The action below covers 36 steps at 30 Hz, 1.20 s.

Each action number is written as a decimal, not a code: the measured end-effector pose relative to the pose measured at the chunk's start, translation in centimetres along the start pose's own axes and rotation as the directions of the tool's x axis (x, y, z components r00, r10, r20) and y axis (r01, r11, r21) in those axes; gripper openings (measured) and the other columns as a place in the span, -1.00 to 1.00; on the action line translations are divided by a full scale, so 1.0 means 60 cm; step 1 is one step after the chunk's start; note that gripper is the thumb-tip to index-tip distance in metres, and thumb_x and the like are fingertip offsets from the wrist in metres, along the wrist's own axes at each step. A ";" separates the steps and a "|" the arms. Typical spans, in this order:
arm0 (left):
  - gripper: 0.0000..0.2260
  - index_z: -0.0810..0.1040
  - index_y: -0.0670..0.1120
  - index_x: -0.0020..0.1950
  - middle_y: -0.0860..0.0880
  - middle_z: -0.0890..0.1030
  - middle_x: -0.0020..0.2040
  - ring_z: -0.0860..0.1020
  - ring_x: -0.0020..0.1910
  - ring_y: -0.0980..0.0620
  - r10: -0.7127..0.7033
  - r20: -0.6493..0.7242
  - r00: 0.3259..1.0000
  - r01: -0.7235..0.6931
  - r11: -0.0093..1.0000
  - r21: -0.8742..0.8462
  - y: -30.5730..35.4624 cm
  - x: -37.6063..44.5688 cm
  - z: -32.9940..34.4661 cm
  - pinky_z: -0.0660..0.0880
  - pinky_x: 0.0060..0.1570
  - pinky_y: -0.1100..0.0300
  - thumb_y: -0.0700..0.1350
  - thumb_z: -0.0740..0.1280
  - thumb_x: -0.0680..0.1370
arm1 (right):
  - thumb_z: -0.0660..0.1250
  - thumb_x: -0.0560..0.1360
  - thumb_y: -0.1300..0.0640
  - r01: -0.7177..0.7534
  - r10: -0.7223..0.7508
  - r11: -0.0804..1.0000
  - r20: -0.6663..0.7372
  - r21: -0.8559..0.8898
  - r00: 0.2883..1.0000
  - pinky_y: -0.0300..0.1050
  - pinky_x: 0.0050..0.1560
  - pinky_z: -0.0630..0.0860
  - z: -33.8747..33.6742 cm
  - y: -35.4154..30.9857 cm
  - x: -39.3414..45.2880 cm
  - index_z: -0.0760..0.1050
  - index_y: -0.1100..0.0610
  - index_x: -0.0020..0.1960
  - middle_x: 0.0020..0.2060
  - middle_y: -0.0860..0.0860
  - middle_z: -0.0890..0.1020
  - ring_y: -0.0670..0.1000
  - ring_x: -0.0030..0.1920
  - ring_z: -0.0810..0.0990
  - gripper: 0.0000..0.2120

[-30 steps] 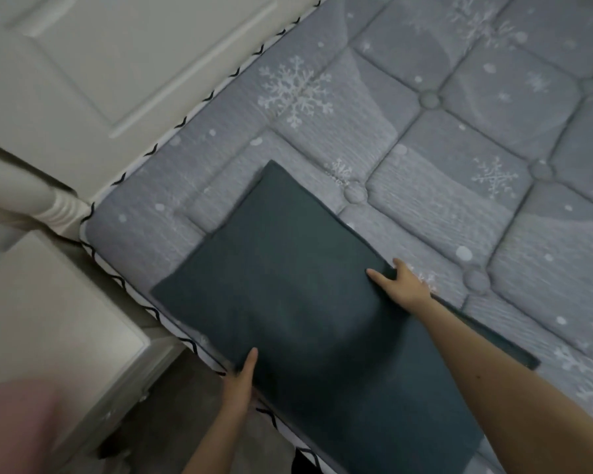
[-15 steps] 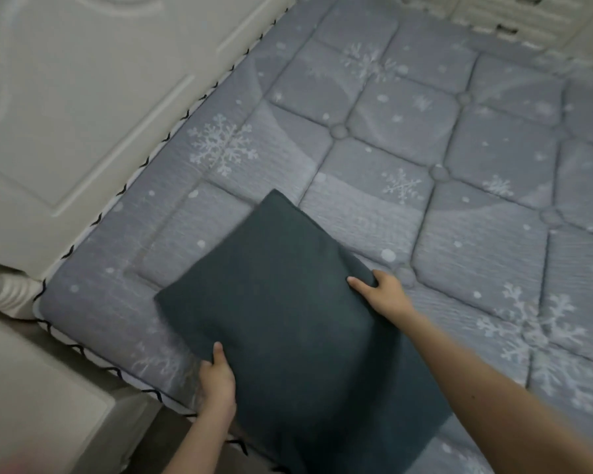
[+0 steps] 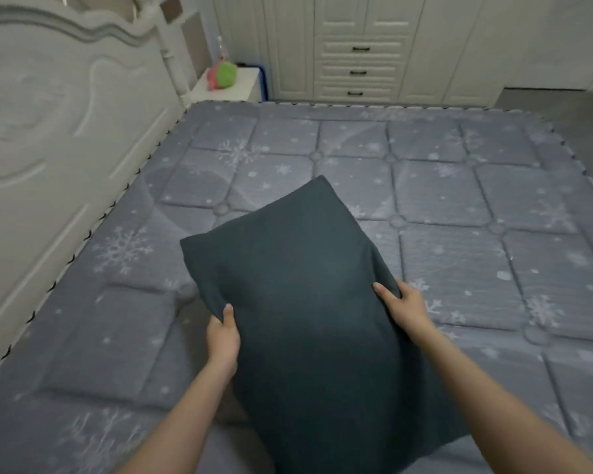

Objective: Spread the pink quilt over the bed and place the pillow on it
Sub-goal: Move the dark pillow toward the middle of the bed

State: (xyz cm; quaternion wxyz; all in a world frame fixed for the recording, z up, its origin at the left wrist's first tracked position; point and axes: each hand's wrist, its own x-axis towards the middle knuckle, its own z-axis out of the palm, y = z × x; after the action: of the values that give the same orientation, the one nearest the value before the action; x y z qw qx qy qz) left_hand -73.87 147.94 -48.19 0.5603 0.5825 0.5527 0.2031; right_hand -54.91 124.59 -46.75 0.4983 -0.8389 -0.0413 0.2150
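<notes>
The dark pillow [image 3: 308, 302] hangs lifted over the bed [image 3: 459, 206], the left hand [image 3: 222, 336] and right hand [image 3: 403, 304] each clenched on a side edge. It sags between them, so it seems soft and light; side grips suit it.

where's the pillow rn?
Head view, lower centre: the dark pillow is gripped by the left hand and right hand above the grey mattress, headboard to its left.
</notes>
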 end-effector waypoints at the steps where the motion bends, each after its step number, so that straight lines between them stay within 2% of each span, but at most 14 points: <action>1: -0.68 0.43 -0.22 0.28 -0.18 0.52 0.26 0.48 0.22 -0.15 0.010 0.021 1.000 -0.010 1.000 0.001 0.012 -0.028 0.040 0.39 0.18 0.10 -0.07 0.14 0.62 | 0.35 0.49 0.07 -0.005 0.006 1.000 -0.029 0.019 1.000 -0.19 -0.07 0.40 -0.051 0.014 0.000 0.58 0.22 0.06 -0.15 0.02 0.59 0.01 -0.07 0.56 -0.76; 8: -0.66 0.40 -0.24 0.31 -0.18 0.48 0.29 0.45 0.25 -0.15 0.075 0.168 0.983 -0.082 0.996 0.038 0.064 -0.191 0.286 0.35 0.19 0.14 -0.07 0.12 0.63 | 0.37 0.47 0.03 -0.087 0.104 0.991 -0.175 0.100 0.979 -0.03 0.03 0.52 -0.331 0.110 0.009 0.56 0.12 -0.07 -0.15 0.05 0.62 0.07 -0.06 0.58 -0.85; 11: -0.67 0.41 -0.24 0.31 -0.18 0.49 0.28 0.46 0.25 -0.14 0.085 0.235 0.968 -0.103 0.993 0.065 0.070 -0.243 0.380 0.36 0.19 0.15 -0.09 0.12 0.63 | 0.38 0.47 0.06 -0.111 0.137 0.987 -0.245 0.118 0.960 -0.10 -0.06 0.48 -0.424 0.154 0.017 0.54 0.12 -0.11 -0.20 0.05 0.61 0.06 -0.09 0.59 -0.88; 14: -0.67 0.42 -0.25 0.30 -0.20 0.50 0.27 0.46 0.25 -0.13 0.103 0.269 0.958 -0.134 0.986 0.097 0.067 -0.261 0.440 0.34 0.14 0.21 -0.09 0.13 0.63 | 0.37 0.48 0.10 -0.123 0.155 0.984 -0.271 0.131 0.950 -0.19 -0.10 0.38 -0.475 0.179 0.023 0.53 0.12 -0.11 -0.26 -0.01 0.58 0.01 -0.12 0.55 -0.91; 18: -0.66 0.41 -0.25 0.30 -0.20 0.51 0.26 0.47 0.24 -0.14 0.088 0.327 0.941 -0.141 0.980 0.143 0.071 -0.272 0.525 0.34 0.13 0.21 -0.08 0.12 0.63 | 0.37 0.48 0.12 -0.154 0.204 0.972 -0.312 0.177 0.928 -0.20 -0.07 0.38 -0.525 0.224 0.050 0.59 0.21 -0.03 -0.19 0.03 0.60 0.00 -0.10 0.56 -0.84; 21: -0.65 0.41 -0.24 0.31 -0.20 0.51 0.26 0.47 0.24 -0.16 0.073 0.346 0.936 -0.133 0.979 0.155 0.081 -0.276 0.577 0.37 0.20 0.12 -0.05 0.15 0.62 | 0.37 0.48 0.09 -0.177 0.235 0.966 -0.362 0.188 0.902 -0.16 -0.09 0.39 -0.552 0.241 0.064 0.60 0.23 -0.03 -0.22 0.03 0.61 0.04 -0.09 0.58 -0.79; 23: -0.67 0.45 -0.22 0.25 -0.17 0.55 0.19 0.50 0.19 -0.17 0.028 0.341 0.940 -0.076 0.989 0.129 0.116 -0.270 0.614 0.42 0.20 0.05 -0.04 0.20 0.59 | 0.36 0.48 0.09 -0.156 0.231 0.966 -0.410 0.207 0.882 -0.14 -0.08 0.42 -0.576 0.239 0.082 0.60 0.23 -0.02 -0.19 0.06 0.63 0.05 -0.09 0.58 -0.80; 26: -0.65 0.58 -0.22 0.07 -0.16 0.63 0.05 0.59 0.06 -0.14 0.087 0.419 0.904 -0.128 0.989 0.072 0.242 -0.231 0.697 0.50 0.12 -0.05 0.02 0.37 0.46 | 0.35 0.48 0.05 -0.036 0.136 0.982 -0.549 0.187 0.825 -0.05 -0.08 0.45 -0.648 0.175 0.158 0.59 0.27 -0.05 -0.11 0.21 0.67 0.06 -0.10 0.58 -0.74; 28: -0.56 0.58 -0.25 0.07 -0.18 0.63 0.02 0.59 -0.02 -0.07 0.176 0.472 0.864 -0.207 0.978 0.014 0.385 -0.212 0.767 0.53 0.04 0.01 0.05 0.44 0.37 | 0.26 0.49 -0.12 0.051 0.044 0.990 -0.636 0.130 0.771 0.00 0.06 0.45 -0.734 0.084 0.244 0.54 0.27 0.09 0.05 0.24 0.63 0.10 0.04 0.58 -0.55; 29: -0.48 0.53 -0.25 0.17 -0.16 0.61 0.08 0.57 0.01 -0.05 0.213 0.492 0.844 -0.235 0.972 -0.019 0.461 -0.215 0.800 0.50 0.03 0.08 0.07 0.45 0.37 | 0.17 0.49 -0.21 0.060 0.033 0.991 -0.662 0.118 0.749 0.02 0.20 0.39 -0.782 0.033 0.284 0.47 0.25 0.23 0.20 0.23 0.55 0.15 0.20 0.52 -0.43; 31: -0.22 0.25 -0.15 0.45 -0.13 0.41 0.37 0.41 0.32 -0.09 0.248 0.561 0.790 -0.298 0.955 -0.002 0.589 -0.244 0.840 0.33 0.27 -0.01 0.19 0.43 0.37 | 0.03 0.53 -0.28 0.018 0.046 0.995 -0.637 0.094 0.770 0.04 0.43 0.15 -0.871 -0.054 0.340 0.19 0.19 0.47 0.45 0.16 0.27 0.18 0.45 0.23 -0.30; 33: -0.12 -0.01 -0.04 0.53 -0.08 0.14 0.52 0.16 0.47 -0.11 0.330 0.560 0.760 -0.403 0.915 0.007 0.654 -0.276 0.845 0.11 0.39 -0.11 0.24 0.38 0.39 | 0.02 0.52 -0.31 -0.022 -0.003 0.999 -0.650 -0.030 0.760 0.08 0.47 0.08 -0.922 -0.113 0.363 0.09 0.15 0.50 0.50 0.12 0.16 0.17 0.50 0.11 -0.27; 36: -0.19 0.09 -0.01 0.52 -0.05 0.15 0.52 0.19 0.46 -0.08 0.416 0.536 0.735 -0.490 0.872 -0.004 0.644 -0.274 0.834 0.13 0.38 -0.06 0.26 0.35 0.40 | 0.04 0.51 -0.29 0.066 -0.161 0.983 -0.646 -0.169 0.747 0.09 0.46 0.14 -0.924 -0.125 0.368 0.15 0.10 0.48 0.47 0.09 0.23 0.15 0.47 0.18 -0.33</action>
State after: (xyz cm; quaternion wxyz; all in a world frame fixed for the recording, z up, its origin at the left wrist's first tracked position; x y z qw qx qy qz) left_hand -20.02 121.42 -22.50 0.5801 0.7694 0.2340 0.1297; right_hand -11.58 89.25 -24.62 0.4351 -0.8886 0.0708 -0.1269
